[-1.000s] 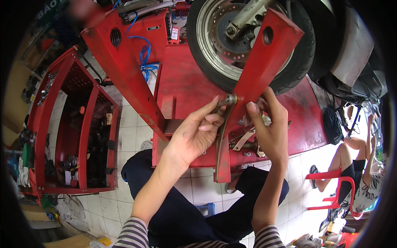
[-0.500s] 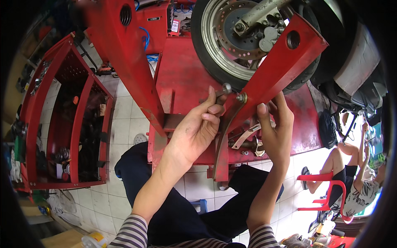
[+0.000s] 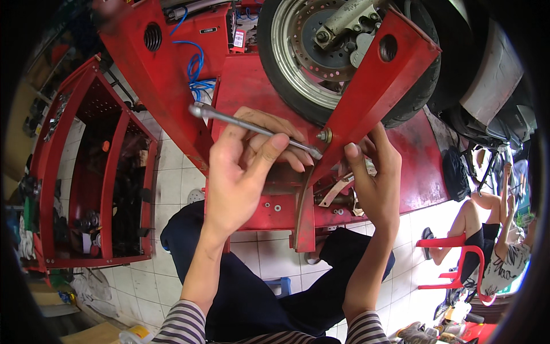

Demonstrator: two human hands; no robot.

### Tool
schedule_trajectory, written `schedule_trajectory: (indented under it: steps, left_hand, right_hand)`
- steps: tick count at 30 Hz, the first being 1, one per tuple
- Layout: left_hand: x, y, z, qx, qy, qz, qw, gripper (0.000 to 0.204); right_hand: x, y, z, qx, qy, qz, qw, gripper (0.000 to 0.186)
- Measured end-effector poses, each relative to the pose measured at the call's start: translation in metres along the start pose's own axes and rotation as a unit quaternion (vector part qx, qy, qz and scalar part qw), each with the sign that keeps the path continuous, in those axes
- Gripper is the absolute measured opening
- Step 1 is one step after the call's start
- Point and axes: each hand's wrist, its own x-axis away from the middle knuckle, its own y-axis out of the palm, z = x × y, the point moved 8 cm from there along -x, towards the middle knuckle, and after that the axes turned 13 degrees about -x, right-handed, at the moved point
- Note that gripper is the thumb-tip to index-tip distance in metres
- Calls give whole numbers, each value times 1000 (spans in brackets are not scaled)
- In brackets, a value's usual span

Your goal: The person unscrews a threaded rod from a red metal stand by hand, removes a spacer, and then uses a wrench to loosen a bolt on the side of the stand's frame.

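Observation:
My left hand (image 3: 238,172) is closed round a long silver wrench (image 3: 252,127), thumb pressed over its shaft. One end of the wrench points left toward the red frame; the other lies close to a bolt with a nut (image 3: 325,135) on the slanted red post (image 3: 372,86). Just below that bolt runs a curved, dark metal bar (image 3: 303,209). At the post's right side my right hand (image 3: 375,178) is closed, thumb and fingers bent. Its fingertips are partly hidden behind the post, so what they grip does not show.
Behind the post stands a motorcycle wheel (image 3: 286,51) with a brake disc, on a red platform (image 3: 246,74). Small nuts (image 3: 277,207) lie near its front edge. A red shelf cart (image 3: 109,189) is at left. A person sits at right by a red chair (image 3: 458,264).
My left hand has turned over and shifted left, bringing the wrench lengthwise into sight, away from the bolt. My right hand stays at the post. The view has shifted slightly.

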Motion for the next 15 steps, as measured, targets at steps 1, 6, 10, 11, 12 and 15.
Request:
schedule_trajectory:
  steps: [1, 6, 10, 11, 12, 15]
  left_hand:
    - [0, 2, 2, -32, 25, -6, 999, 12]
    - [11, 11, 25, -258, 162, -22, 952, 21]
    - [21, 18, 34, -395, 280, -10, 875, 54]
    - [22, 18, 29, -404, 305, 0, 862, 55]
    - [23, 19, 23, -407, 333, -2, 851, 53]
    - [29, 24, 12, -398, 394, -7, 828, 48]
  right_hand:
    - [0, -1, 1, -4, 15, 2, 1000, 40]
    - [0, 0, 2, -23, 30, 3, 999, 40]
    - [0, -1, 0, 0, 22, -7, 1000, 40]
    - [-1, 0, -1, 5, 27, -11, 1000, 40]
    - [0, 0, -1, 0, 24, -8, 1000, 40]
    - [0, 0, -2, -5, 16, -4, 1000, 40]
